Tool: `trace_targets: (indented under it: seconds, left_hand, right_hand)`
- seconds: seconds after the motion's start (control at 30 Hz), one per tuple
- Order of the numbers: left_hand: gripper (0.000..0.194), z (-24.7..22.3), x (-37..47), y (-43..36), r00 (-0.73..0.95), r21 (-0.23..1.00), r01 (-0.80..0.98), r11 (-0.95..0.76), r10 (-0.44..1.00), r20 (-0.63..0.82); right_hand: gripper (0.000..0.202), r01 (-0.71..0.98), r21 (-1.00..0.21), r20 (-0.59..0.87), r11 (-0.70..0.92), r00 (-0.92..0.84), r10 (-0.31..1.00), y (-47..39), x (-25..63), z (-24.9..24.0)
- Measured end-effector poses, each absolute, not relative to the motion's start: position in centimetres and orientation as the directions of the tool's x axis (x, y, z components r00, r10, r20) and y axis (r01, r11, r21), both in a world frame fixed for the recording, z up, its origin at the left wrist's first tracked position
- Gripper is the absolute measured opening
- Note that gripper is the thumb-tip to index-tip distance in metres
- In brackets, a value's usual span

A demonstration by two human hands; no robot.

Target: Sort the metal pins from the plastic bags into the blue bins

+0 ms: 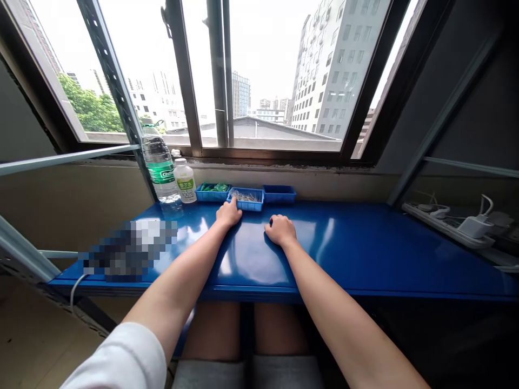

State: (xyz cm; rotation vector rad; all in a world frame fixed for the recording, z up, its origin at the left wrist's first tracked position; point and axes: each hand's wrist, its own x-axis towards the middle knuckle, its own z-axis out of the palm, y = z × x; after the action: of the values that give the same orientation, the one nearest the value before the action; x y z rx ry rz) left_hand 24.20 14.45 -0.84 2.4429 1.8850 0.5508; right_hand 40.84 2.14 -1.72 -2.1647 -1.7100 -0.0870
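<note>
My left hand (229,214) is at the front left corner of the middle blue tray (252,206), with a finger over its rim and the thumb low by its front wall. In that tray lie many thin, light-coloured small pieces (248,196), too small to name. My right hand (281,229) rests on the blue tabletop (348,243) a little nearer and to the right, its fingers curled in; whatever they may hold is hidden. Left of the middle tray stands a blue tray (201,195) with green pieces (217,187). A third blue tray (279,195) stands on the right.
A large water bottle (160,167) and a white bottle with a green label (185,183) stand back left. A pixelated dark object (130,251) lies at the left edge. White power strips with plugs (474,227) are at the right. Metal shelf posts (115,70) flank the window.
</note>
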Motion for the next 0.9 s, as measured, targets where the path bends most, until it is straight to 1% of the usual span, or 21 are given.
trace_targets:
  seconds: [0.1, 0.17, 0.3, 0.33, 0.4, 0.47, 0.5, 0.57, 0.63, 0.67, 0.77, 0.83, 0.9]
  left_hand:
    - [0.055, -1.2, 23.6, 13.1, 0.242, 0.245, 0.915, -0.32, 0.922, 0.301]
    - [0.052, -1.0, 23.2, 12.5, 0.232, 0.284, 0.904, -0.319, 0.925, 0.3]
    - [0.051, -0.1, 22.3, 12.3, 0.095, 0.431, 0.864, -0.259, 0.926, 0.367]
    - [0.052, 0.1, 22.1, 12.4, 0.048, 0.473, 0.848, -0.24, 0.923, 0.382]
    - [0.053, 0.1, 21.7, 12.8, -0.033, 0.55, 0.81, -0.206, 0.919, 0.393]
    - [0.057, -0.3, 21.6, 13.1, -0.046, 0.592, 0.777, -0.214, 0.918, 0.393]
    - [0.059, -0.6, 21.6, 13.2, -0.017, 0.593, 0.769, -0.239, 0.919, 0.393]
    - [0.065, -1.2, 21.7, 13.2, 0.086, 0.56, 0.769, -0.309, 0.917, 0.389]
    - [0.07, -1.7, 21.7, 13.1, 0.194, 0.508, 0.772, -0.381, 0.903, 0.383]
    - [0.072, -1.8, 21.7, 12.9, 0.24, 0.484, 0.771, -0.414, 0.893, 0.381]
    - [0.075, -1.9, 21.4, 12.3, 0.332, 0.426, 0.768, -0.479, 0.865, 0.375]
    - [0.074, -1.8, 21.3, 11.7, 0.335, 0.378, 0.797, -0.471, 0.865, 0.373]
    - [0.072, -1.7, 21.1, 11.2, 0.323, 0.302, 0.844, -0.443, 0.869, 0.375]
  right_hand:
    - [0.029, 0.938, -0.274, 0.276, -0.214, 0.289, 0.917, 2.4, 41.0, -1.5]
    - [0.03, 0.923, -0.292, 0.263, -0.25, 0.329, 0.907, 2.9, 40.9, -1.2]
    - [0.033, 0.9, -0.29, 0.154, -0.325, 0.38, 0.912, 4.1, 40.1, -0.6]
    - [0.034, 0.897, -0.282, 0.168, -0.341, 0.396, 0.903, 4.3, 39.8, -0.7]
    - [0.037, 0.899, -0.258, 0.277, -0.355, 0.421, 0.864, 4.5, 39.4, -0.9]
    - [0.043, 0.9, -0.267, 0.316, -0.345, 0.421, 0.85, 4.5, 39.4, -1.3]
    - [0.05, 0.906, -0.289, 0.323, -0.308, 0.395, 0.86, 4.5, 39.6, -1.5]
    - [0.062, 0.929, -0.328, 0.342, -0.168, 0.283, 0.896, 4.4, 40.0, -1.7]
    - [0.069, 0.941, -0.336, 0.355, -0.036, 0.162, 0.921, 4.4, 40.4, -1.8]
    - [0.071, 0.942, -0.335, 0.352, 0.001, 0.124, 0.928, 4.5, 40.6, -1.8]
    - [0.074, 0.934, -0.358, 0.328, 0.015, 0.111, 0.938, 4.9, 41.0, -1.9]
    - [0.075, 0.922, -0.388, 0.32, -0.001, 0.136, 0.938, 5.1, 41.2, -1.9]
    - [0.075, 0.914, -0.405, 0.319, -0.018, 0.159, 0.934, 5.1, 41.4, -1.9]
